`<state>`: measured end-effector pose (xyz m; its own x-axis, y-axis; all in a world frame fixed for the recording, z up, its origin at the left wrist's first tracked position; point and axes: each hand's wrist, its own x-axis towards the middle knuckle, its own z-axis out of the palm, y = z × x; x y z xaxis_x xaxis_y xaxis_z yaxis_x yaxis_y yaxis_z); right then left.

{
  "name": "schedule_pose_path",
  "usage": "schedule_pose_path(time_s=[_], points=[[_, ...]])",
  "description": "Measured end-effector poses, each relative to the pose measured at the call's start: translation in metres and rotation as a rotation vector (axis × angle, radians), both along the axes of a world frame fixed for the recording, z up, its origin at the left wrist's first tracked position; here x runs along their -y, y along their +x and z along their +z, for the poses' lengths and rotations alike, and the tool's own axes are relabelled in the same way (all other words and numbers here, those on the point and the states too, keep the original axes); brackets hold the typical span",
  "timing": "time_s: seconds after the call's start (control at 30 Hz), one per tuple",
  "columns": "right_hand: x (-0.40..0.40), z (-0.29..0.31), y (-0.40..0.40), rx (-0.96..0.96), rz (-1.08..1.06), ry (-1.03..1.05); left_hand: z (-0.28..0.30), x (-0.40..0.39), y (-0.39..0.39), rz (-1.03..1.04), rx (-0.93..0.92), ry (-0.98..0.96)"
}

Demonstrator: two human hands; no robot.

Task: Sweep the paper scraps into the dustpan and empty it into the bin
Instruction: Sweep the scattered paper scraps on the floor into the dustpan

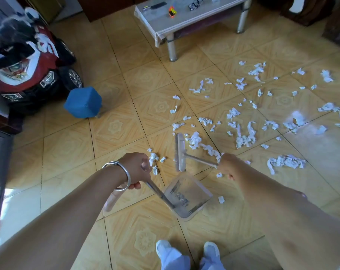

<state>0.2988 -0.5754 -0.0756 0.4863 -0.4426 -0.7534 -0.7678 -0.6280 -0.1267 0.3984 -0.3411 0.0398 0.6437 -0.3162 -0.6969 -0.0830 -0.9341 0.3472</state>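
Left hand (pixel 136 168): fingers curled round the top of the dustpan handle (pixel 157 190), a bangle (pixel 119 175) on the wrist. The dustpan (pixel 186 195) rests on the tiled floor (pixel 67 149), just ahead of the person's shoes (pixel 188 250); its open mouth faces away from them. The pan is smudged inside and holds no scraps that can be made out.

Right hand (pixel 226 164): fingers closed round the broom handle (pixel 201 160). The broom head (pixel 180 152) lies on the floor just beyond the dustpan mouth, apart from it, its long side running away from the person.

Paper scraps (pixel 243 133): scattered over the floor beyond and right of the dustpan, the densest run touching the right side of the broom head. A small cluster lies left of the broom head, by the left hand. Single scraps sit just right of the dustpan.

Blue bin (pixel 83 103): well left of and beyond the dustpan, beside a red toy car (pixel 28 71). Whether it stands upright cannot be determined.

Counter (pixel 184 18): far beyond the dustpan, carrying small items too indistinct to identify.
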Motion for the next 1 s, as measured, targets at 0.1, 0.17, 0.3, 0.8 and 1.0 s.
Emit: schedule_pose_path(time_s=[0.1,0.17,0.3,0.8,1.0], points=[[-0.020,0.003,0.021,-0.026,0.064,0.048,-0.003,-0.005,0.014,0.058,0.005,-0.014],[-0.032,0.005,0.040,-0.031,0.095,0.062,-0.003,-0.010,0.025,0.060,-0.002,-0.004],[-0.053,0.008,0.072,-0.069,0.055,0.154,-0.003,-0.024,0.049,0.070,-0.007,-0.014],[-0.149,-0.039,0.149,0.002,0.162,0.050,-0.007,-0.067,0.130,-0.041,-0.019,0.007],[-0.129,-0.045,0.149,-0.042,0.148,-0.043,-0.012,-0.063,0.148,-0.082,-0.016,-0.002]])
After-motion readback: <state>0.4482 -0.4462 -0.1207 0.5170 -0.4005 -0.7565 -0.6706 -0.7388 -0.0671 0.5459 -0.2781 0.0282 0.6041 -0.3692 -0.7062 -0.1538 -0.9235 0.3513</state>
